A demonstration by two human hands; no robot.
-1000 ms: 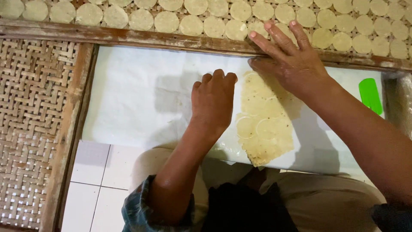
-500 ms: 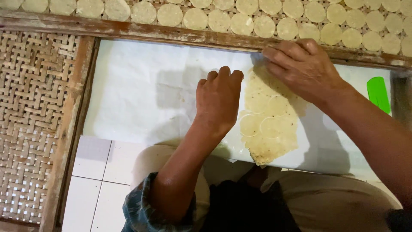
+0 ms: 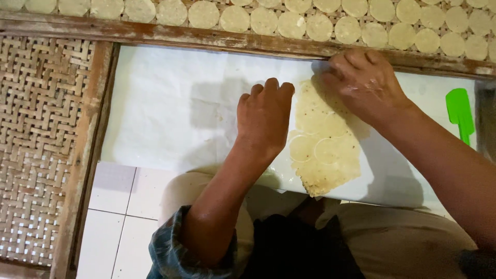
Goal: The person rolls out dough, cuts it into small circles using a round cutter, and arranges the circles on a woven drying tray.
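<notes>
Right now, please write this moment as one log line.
left hand: flat on white sheet | right hand: on dough sheet top | green spatula: untouched

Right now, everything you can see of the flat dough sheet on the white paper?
The dough sheet is thin, pale yellow and dark-speckled, with ragged edges. Round outlines are pressed into it. It lies flat on the white sheet. The left hand presses beside its left edge; the right hand covers its top end.

Even, soft daylight; faint shadows are cast leftward onto the white sheet point(image 3: 170, 108); slight softness is seen throughout; no glare.
</notes>
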